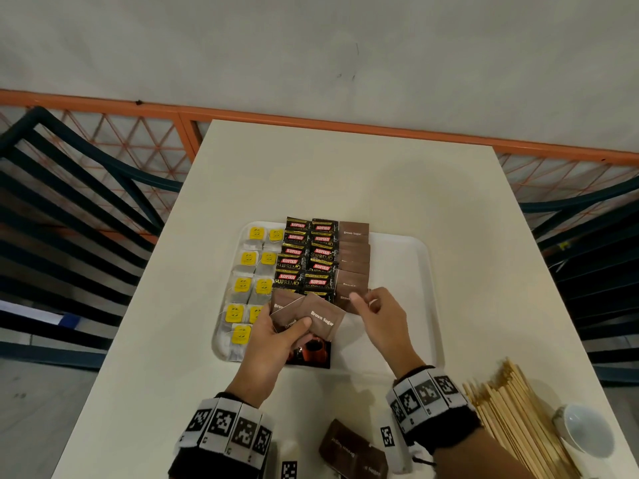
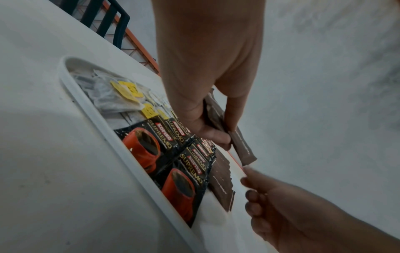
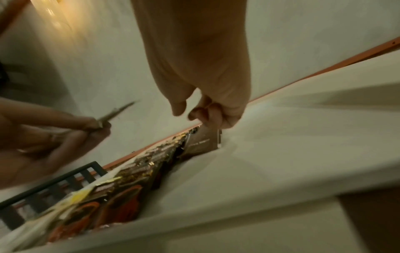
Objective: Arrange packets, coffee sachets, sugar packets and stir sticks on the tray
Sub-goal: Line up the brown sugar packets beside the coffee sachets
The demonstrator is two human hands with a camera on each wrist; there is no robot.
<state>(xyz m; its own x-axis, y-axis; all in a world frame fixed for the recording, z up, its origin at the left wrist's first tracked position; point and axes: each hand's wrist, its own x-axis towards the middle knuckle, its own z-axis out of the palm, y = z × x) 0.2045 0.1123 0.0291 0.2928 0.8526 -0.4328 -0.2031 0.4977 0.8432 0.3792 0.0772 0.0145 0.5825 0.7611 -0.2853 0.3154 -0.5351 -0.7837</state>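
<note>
At the left of the head view, dark chair slats [image 1: 69,209] crowded the tabletop [image 1: 345,174] edge. On the white tray [image 1: 425,271] at frame centre, tea bags with yellow tags [image 1: 249,285] filled the left columns up against the left rim. Black coffee sachets [image 1: 307,257] sat in two overlapping columns beside them, and a column of brown sugar packets [image 1: 354,250] came next. The left hand [image 1: 273,344] gripped a fan of sugar packets [image 1: 318,318] above the tray's near edge, thumb on top. The right hand [image 1: 383,319] had its fingers curled at the lowest packet of the sugar column; whether it pinched that packet could not be told. The tray's right third lay bare to its rim. At the lower edge lay more sugar packets [image 1: 352,454]. At lower right, stir sticks [image 1: 518,420] lay piled beside a white cup [image 1: 584,430] near the tabletop's corner.
</note>
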